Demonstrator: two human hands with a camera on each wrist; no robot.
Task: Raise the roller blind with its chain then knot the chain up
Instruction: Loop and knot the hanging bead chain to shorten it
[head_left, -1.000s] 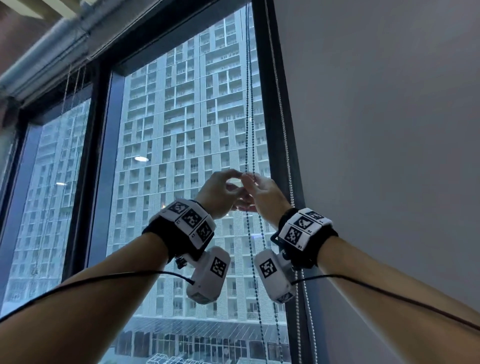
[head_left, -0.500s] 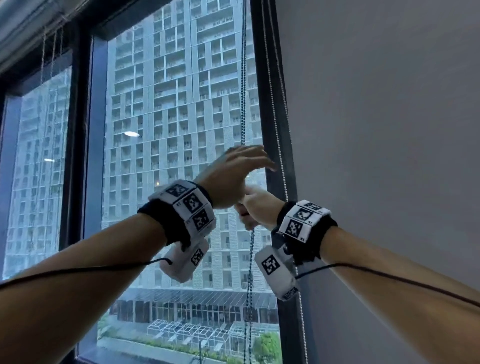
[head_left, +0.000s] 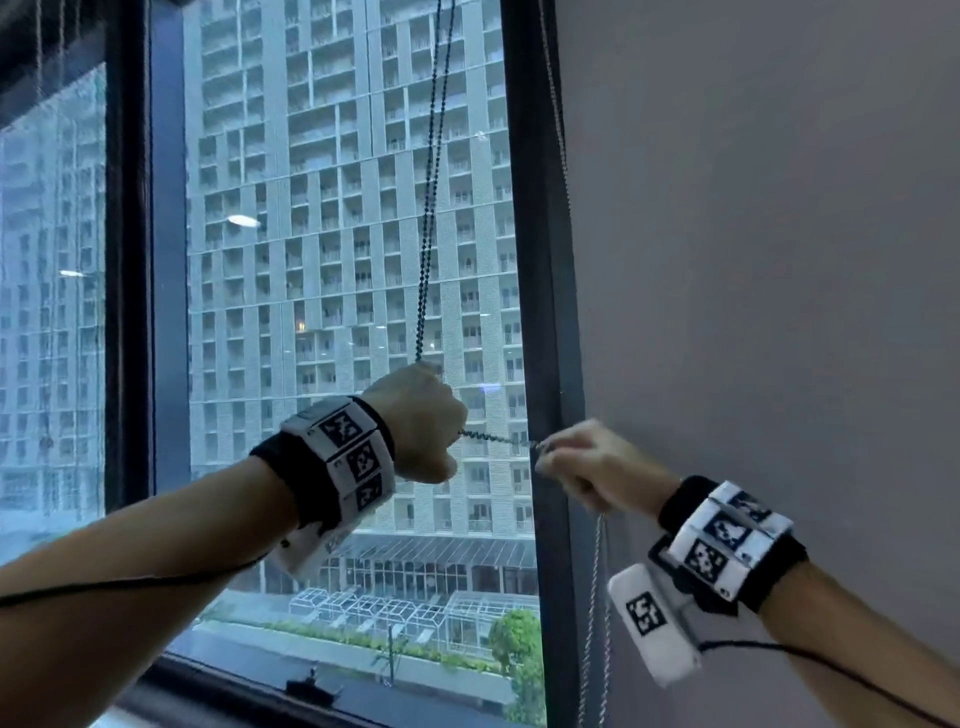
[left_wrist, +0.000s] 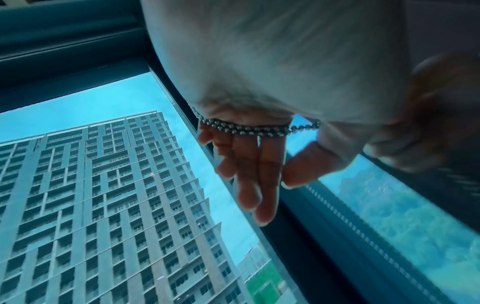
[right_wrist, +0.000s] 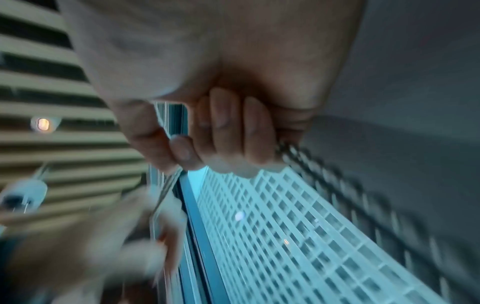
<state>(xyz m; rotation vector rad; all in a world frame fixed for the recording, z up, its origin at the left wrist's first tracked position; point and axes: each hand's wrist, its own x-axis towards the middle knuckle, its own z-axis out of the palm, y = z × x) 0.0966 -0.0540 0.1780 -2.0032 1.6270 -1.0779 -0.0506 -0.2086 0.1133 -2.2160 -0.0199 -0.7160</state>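
Window: a tall glass pane in a dark metal window frame, with a pale high-rise block outside.
Wall: a plain grey wall stands to the right of the frame.
Second chain: a silvery bead chain hangs along the frame's right edge, below my right hand.
Chain: the dark beaded metal roller-blind chain drops as two strands from above, out of view, to my left hand, then runs taut and nearly level across to my right hand.
Left hand: my left hand is raised in front of the glass; the wrist view shows the chain wrapped across the base of my fingers, which lie fairly straight with the thumb alongside.
Right hand: my right hand is in front of the frame's right edge, clenched round the chain's end, fingers curled in.
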